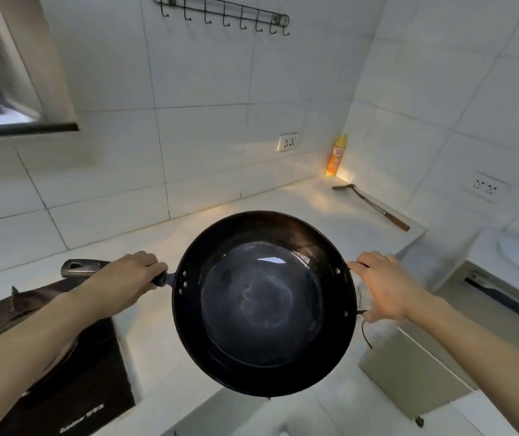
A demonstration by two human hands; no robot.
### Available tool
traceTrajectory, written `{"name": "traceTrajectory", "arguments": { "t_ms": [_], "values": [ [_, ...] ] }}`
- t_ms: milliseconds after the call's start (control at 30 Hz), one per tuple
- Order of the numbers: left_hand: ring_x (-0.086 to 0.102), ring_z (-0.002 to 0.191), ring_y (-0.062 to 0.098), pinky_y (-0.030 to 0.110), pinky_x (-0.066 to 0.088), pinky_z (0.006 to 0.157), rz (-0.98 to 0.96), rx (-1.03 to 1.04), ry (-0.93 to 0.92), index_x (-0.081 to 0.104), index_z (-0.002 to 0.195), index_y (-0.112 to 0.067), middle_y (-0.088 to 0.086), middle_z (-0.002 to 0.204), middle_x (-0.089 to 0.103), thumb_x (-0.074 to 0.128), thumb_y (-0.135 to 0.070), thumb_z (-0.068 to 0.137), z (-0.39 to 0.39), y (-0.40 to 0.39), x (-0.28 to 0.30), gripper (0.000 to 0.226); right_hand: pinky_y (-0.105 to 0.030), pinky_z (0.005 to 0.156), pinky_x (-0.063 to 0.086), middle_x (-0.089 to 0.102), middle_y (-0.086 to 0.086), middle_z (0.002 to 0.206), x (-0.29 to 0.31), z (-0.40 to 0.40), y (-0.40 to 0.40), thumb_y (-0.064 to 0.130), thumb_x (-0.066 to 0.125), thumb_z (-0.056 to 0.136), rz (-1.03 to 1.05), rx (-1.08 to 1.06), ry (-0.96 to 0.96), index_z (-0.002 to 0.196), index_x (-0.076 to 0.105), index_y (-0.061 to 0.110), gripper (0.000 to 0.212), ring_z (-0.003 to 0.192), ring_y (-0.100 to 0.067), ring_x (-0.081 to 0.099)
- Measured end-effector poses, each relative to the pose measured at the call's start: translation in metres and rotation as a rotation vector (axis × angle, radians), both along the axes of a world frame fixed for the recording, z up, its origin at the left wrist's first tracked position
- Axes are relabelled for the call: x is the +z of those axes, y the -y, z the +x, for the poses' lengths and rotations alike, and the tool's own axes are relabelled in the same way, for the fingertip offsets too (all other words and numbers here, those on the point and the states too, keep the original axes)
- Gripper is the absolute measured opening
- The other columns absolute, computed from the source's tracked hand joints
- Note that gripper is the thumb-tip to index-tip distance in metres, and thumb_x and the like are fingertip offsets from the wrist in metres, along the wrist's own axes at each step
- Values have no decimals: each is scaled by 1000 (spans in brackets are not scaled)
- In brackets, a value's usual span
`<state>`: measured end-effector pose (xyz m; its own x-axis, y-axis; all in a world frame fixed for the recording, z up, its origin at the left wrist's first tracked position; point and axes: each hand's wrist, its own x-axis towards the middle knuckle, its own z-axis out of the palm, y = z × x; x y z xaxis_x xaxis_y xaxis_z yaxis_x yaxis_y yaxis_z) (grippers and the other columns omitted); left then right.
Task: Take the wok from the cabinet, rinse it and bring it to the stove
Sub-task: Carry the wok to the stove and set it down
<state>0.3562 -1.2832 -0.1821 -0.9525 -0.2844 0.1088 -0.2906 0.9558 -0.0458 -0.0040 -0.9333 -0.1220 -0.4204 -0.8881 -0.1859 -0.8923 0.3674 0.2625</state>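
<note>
A black round wok (262,305) hangs in the air above the white counter's front edge, its wet inside shining. My left hand (126,280) grips its long handle on the left side. My right hand (384,286) holds the small loop handle on the right side. The dark glass stove (72,382) lies set into the counter at the lower left, just left of the wok, partly under my left forearm.
A metal spatula with a wooden handle (371,206) lies at the counter's far right. An orange spray can (336,155) stands in the corner. A dark pan handle (80,267) sticks out behind my left hand. A hook rail (223,14) hangs on the tiled wall.
</note>
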Motion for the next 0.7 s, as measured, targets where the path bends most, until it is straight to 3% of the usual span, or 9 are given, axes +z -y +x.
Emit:
{"name": "traceTrajectory", "arguments": {
  "t_ms": [300, 433, 700],
  "values": [
    [56, 81, 19, 32, 48, 66, 36, 422, 62, 61, 101, -21, -5, 87, 57, 72, -21, 81, -32, -14, -19, 22, -31, 91, 33, 44, 3, 116, -33, -129, 154, 49, 78, 48, -2, 365, 46, 133, 43, 23, 96, 111, -20, 41],
    [59, 82, 22, 35, 51, 68, 56, 600, 93, 63, 104, -19, -2, 88, 60, 76, -20, 77, -11, -34, -15, 30, -29, 88, 35, 46, 5, 110, -42, -132, 215, 47, 74, 44, 23, 511, 74, 132, 47, 24, 95, 106, -17, 43],
    [62, 86, 23, 35, 53, 71, 131, 829, 137, 62, 111, -20, -3, 91, 59, 77, -20, 73, 49, -60, -33, 41, -28, 95, 31, 42, 5, 125, -64, -84, 304, 53, 78, 47, 75, 765, 133, 141, 36, 27, 106, 117, -17, 39]
  ]
}}
